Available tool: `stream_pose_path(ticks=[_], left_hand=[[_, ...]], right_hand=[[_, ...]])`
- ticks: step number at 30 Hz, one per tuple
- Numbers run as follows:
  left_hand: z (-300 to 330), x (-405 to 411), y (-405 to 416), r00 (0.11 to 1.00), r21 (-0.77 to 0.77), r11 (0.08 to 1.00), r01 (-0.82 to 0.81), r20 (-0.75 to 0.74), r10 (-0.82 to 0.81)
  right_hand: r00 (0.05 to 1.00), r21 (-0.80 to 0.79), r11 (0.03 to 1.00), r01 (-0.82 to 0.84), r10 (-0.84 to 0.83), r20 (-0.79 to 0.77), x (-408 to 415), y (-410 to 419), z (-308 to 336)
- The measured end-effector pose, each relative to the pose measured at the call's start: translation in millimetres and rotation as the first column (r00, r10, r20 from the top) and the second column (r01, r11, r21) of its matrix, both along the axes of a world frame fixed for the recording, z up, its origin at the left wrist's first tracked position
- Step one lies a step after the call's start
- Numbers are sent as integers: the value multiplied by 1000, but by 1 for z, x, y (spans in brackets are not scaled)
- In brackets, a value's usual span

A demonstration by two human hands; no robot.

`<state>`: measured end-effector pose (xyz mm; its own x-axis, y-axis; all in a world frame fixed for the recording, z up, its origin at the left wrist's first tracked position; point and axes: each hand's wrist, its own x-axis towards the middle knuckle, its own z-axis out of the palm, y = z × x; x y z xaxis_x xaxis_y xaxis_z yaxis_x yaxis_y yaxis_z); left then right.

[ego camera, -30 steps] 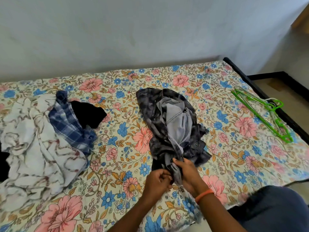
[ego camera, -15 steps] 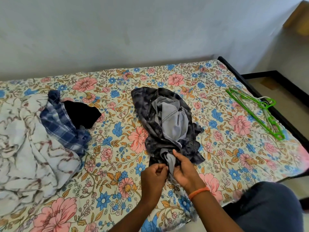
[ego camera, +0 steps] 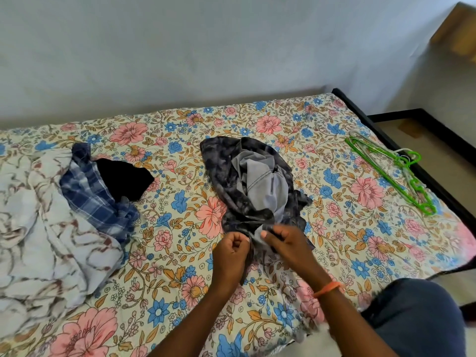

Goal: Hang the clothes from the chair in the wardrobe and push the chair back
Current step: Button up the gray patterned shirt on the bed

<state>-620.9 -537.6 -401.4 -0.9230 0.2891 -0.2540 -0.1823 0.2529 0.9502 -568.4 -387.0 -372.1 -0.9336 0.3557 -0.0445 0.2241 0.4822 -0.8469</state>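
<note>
Both hands were on the near edge of the dark mottled garment (ego camera: 239,186), which lay crumpled in the middle of the floral bedsheet (ego camera: 180,253). The left hand (ego camera: 231,249) was curled tight, apparently pinching its fabric; the right hand (ego camera: 286,240) pinched a pale fold. Left of the garment lay a blue checked shirt (ego camera: 90,194); right of it, green hangers (ego camera: 394,173)

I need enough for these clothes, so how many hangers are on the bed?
2 at least: a green hanger and a pale hanger stacked together near the bed's right edge; more may hide in the stack.
</note>
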Motion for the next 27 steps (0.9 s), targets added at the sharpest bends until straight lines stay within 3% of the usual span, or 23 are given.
stream_pose_path(ticks=[4,9,11,13,15,16,17,20,22,24,27], left_hand=[[21,-24,-3,1000,85,996,-6,-11,7],[55,-51,-6,981,107,994,-13,-192,33],[57,-50,-6,971,68,998,18,-240,-2],[49,-41,-6,961,-14,994,109,-254,-109],[34,-29,-5,944,-111,968,224,-222,-244],[24,-22,-5,932,-164,949,268,-207,-299],[12,-16,-5,921,-220,930,296,-193,-339],[-23,5,-11,899,-330,873,359,-128,-419],[-44,16,-17,874,-378,833,405,-106,-474],[-58,22,-20,859,-417,806,421,-102,-501],[-70,23,-23,877,-429,818,384,-107,-468]], right_hand=[[988,112,991,68,-51,-149,-28,36,83],[835,102,907,409,-327,-442,-52,77,146],[836,38,878,477,-440,-328,-56,75,124],[868,-130,870,475,-488,-92,-52,64,76],[906,-451,792,411,-407,112,-37,42,28],[919,-555,736,388,-352,176,-26,29,9],[925,-558,737,380,-310,220,-13,17,-8],[931,-241,924,297,-225,286,34,-13,-53],[933,-60,983,173,-143,331,59,-25,-74],[934,148,988,32,-82,347,67,-28,-87],[942,405,910,-89,-56,331,60,-30,-94]])
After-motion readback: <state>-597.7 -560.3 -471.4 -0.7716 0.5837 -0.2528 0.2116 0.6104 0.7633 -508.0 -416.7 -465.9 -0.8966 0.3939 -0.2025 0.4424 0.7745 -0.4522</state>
